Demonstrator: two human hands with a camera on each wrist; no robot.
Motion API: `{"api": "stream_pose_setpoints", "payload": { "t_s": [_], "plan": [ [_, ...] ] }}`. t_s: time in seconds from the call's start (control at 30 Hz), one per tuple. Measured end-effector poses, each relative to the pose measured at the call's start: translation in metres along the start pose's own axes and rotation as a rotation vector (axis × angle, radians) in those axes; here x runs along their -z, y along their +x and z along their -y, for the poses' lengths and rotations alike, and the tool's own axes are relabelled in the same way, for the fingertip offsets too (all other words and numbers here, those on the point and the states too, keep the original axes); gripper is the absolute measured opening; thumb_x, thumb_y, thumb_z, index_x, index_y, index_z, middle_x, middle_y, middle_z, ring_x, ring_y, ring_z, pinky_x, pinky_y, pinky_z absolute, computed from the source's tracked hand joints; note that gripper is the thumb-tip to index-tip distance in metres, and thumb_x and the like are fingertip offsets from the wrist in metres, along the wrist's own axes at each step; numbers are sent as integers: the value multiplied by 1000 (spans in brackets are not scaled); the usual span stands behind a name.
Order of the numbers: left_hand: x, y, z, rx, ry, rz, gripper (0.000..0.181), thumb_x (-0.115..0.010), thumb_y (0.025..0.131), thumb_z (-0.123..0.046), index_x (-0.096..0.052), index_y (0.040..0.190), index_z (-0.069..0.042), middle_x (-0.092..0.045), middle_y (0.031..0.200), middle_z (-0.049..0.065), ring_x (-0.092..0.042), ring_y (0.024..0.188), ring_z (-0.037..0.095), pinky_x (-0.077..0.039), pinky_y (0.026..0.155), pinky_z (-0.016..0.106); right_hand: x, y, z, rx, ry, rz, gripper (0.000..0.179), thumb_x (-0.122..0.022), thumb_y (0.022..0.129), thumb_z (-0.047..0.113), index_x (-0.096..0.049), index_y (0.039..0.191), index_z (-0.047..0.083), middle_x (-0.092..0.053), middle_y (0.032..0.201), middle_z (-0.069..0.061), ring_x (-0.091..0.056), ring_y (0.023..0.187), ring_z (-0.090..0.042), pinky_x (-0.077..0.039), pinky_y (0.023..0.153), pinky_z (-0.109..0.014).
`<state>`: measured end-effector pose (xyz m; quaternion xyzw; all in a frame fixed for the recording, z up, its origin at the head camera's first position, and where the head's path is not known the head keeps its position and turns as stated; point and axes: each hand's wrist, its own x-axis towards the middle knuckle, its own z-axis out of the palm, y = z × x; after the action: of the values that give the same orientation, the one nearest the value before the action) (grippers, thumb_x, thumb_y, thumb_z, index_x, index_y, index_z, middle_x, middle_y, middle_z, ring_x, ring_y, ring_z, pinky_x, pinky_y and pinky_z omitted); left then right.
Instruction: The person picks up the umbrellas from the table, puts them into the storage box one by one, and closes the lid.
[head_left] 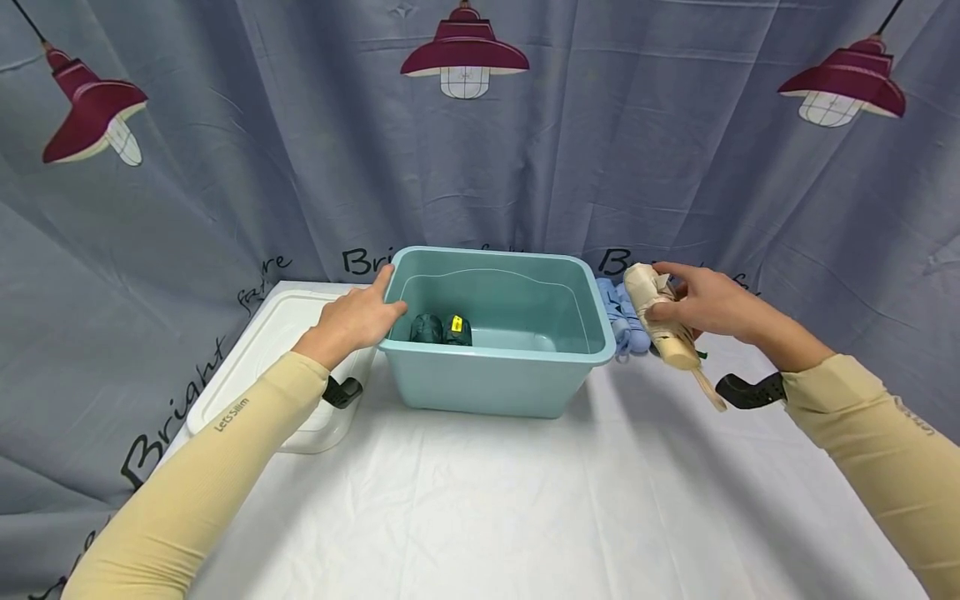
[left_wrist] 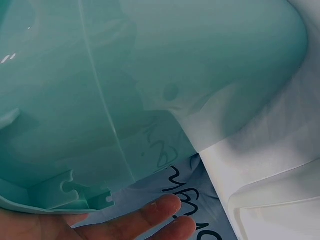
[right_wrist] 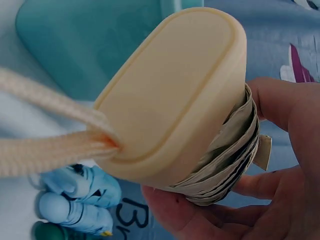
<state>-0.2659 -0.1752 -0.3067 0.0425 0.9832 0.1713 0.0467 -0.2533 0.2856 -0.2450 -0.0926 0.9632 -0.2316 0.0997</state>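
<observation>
My right hand [head_left: 701, 300] grips a cream folding umbrella [head_left: 663, 321] at the right of the bin, thumb on the near side. Its oval handle end [right_wrist: 170, 95] faces the right wrist camera, with the cord strap [right_wrist: 55, 125] hanging from it and pleated fabric [right_wrist: 222, 160] under the fingers. My left hand [head_left: 360, 312] rests on the left rim of a teal plastic bin [head_left: 487, 383], thumb over the edge. In the left wrist view, fingers [left_wrist: 135, 220] extend loosely outside the wall. Two dark green folded umbrellas [head_left: 427, 329] lie inside the bin's left end.
Blue folded umbrellas [head_left: 617, 317] lie beside the bin's right end, with a dark green one [right_wrist: 55, 231] next to them. A translucent white lid [head_left: 255, 358] lies on the white tablecloth [head_left: 480, 500] at left. A blue-grey curtain [head_left: 600, 150] hangs behind.
</observation>
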Motion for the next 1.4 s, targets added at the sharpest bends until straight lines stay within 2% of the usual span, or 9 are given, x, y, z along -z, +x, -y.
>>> {"api": "stream_pose_setpoints", "payload": {
  "t_s": [0.3,0.57,0.83,1.13,1.4],
  "plan": [
    [0,0,1,5,-2,-4,74,-33,89,-51,10,147,-34,-45,138,17,-50,116,34,-41,77,52,4,3,30,44,14,11,77,-64,83,36,-25,146,14,-55,108,-18,-60,74,-21,-52,60,-36],
    [0,0,0,7,-1,0,74,-33,89,-50,10,147,-34,-51,130,16,-55,104,31,-41,71,47,1,13,53,61,-7,44,73,-65,82,38,-30,144,18,-58,104,-15,-60,72,-21,-50,59,-36],
    [1,1,0,12,-6,2,74,-32,89,-50,11,147,-35,-53,126,15,-55,98,29,-40,68,45,-2,31,79,89,17,124,67,-63,84,33,-33,142,20,-57,107,-14,-62,75,-23,-52,62,-37],
    [-2,1,-1,9,0,1,74,-34,90,-52,9,147,-35,-55,123,18,-58,92,33,-42,67,46,-8,51,91,83,-20,189,73,-63,84,39,-30,144,14,-53,116,-15,-61,79,-22,-52,62,-36],
    [-1,1,-1,21,-4,-6,74,-34,89,-51,10,147,-36,-53,126,17,-58,94,33,-42,69,47,-17,73,104,68,-3,253,76,-65,82,41,-28,145,15,-56,113,-13,-61,80,-22,-53,66,-37]
  ]
}}
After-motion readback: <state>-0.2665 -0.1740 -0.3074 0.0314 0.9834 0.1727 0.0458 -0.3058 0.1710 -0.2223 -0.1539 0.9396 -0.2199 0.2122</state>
